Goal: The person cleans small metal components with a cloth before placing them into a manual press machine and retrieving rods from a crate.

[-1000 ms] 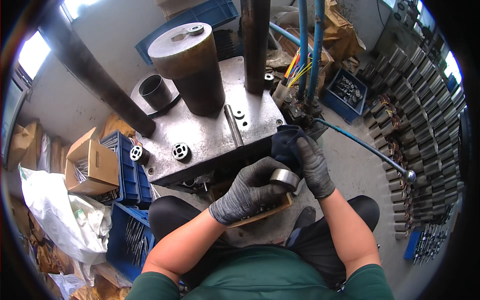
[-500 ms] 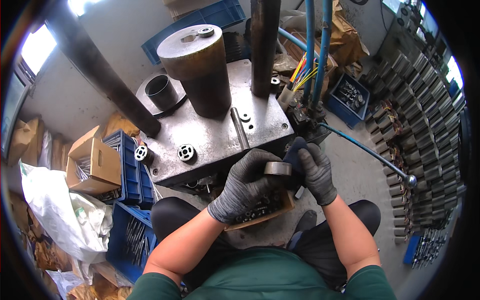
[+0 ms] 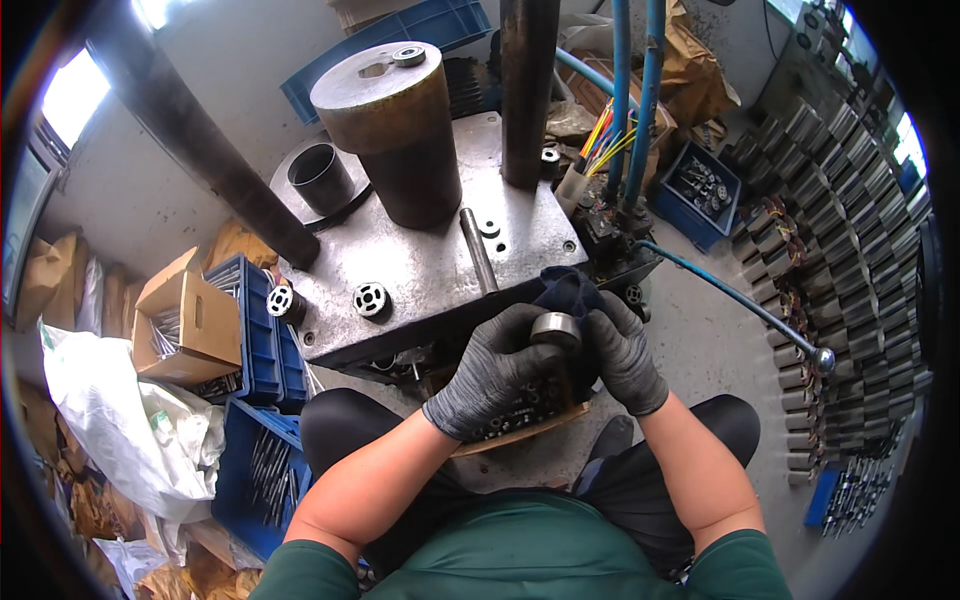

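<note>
Both hands wear dark grey gloves and meet in front of the grey steel press table [image 3: 420, 270]. My left hand [image 3: 490, 375] wraps around a small shiny metal cylinder [image 3: 555, 328] and holds it upright. My right hand [image 3: 625, 350] presses against the same part from the right, with a dark blue cloth [image 3: 568, 290] bunched behind its fingers. Under the hands lies a shallow wooden tray [image 3: 520, 432] with small dark parts. A round slotted metal part [image 3: 371, 299] rests on the press table to the left.
A large brown cylinder [image 3: 390, 130] and a dark column [image 3: 527, 90] stand on the press. Blue crates [image 3: 255, 330] and a cardboard box [image 3: 180, 325] sit at left. Rows of metal stacks [image 3: 850, 260] line the right, and a lever with a ball end [image 3: 822, 358] juts out.
Both hands with the metal cylinder have lifted slightly toward the press edge. The view has shifted a little; the cylinder now stands more upright between the fingers.
</note>
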Tool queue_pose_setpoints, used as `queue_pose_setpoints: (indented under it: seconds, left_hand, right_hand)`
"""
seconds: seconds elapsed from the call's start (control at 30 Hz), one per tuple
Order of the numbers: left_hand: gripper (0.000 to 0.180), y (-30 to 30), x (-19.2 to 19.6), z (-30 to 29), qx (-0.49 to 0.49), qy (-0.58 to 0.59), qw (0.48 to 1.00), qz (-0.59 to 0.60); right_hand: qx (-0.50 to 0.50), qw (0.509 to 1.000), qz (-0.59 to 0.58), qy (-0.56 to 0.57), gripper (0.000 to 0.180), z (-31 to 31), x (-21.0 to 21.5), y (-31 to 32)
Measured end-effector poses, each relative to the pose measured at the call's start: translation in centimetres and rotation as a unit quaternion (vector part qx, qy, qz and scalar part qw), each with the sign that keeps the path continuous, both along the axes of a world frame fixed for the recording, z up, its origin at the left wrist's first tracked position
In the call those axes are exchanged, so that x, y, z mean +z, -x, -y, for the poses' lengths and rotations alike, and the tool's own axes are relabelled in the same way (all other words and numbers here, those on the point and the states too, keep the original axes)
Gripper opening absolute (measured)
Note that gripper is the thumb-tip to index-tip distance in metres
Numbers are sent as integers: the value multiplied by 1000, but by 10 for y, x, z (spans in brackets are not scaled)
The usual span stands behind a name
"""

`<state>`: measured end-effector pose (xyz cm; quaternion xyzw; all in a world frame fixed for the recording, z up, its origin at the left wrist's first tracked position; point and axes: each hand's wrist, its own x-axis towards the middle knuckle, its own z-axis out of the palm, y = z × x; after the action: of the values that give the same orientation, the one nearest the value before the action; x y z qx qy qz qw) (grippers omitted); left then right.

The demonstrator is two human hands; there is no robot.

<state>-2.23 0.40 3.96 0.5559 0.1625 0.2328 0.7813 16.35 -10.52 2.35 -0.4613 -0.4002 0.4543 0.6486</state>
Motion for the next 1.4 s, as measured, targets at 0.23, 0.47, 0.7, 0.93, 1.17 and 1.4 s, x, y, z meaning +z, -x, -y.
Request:
queue_pose_setpoints:
  seconds: [0.23,0.47,0.7,0.93,1.17,1.4]
  left_hand:
    - [40,-3,14,-6,129,-423,897,-18]
    - [54,-10,3,-1,192,-457,868,-35]
    - [54,2,-3,-8,-41,132,990,-23]
    - [36,-11,-1,11,40,-33,996,-66]
    - [43,-13,-11,13,183,-339,919,-84]
    - [40,-15,-17,19,214,-367,901,-89]
  right_hand:
    - [9,994,-96,59,47,-5,14,-1]
    - [51,980,-175,83,61,-5,24,1]
    - [-54,997,-20,44,33,5,27,-7]
    - [-81,990,114,13,30,13,15,-15]
    - [28,999,-12,9,58,6,28,-4]
    - [12,983,158,95,53,-1,21,19]
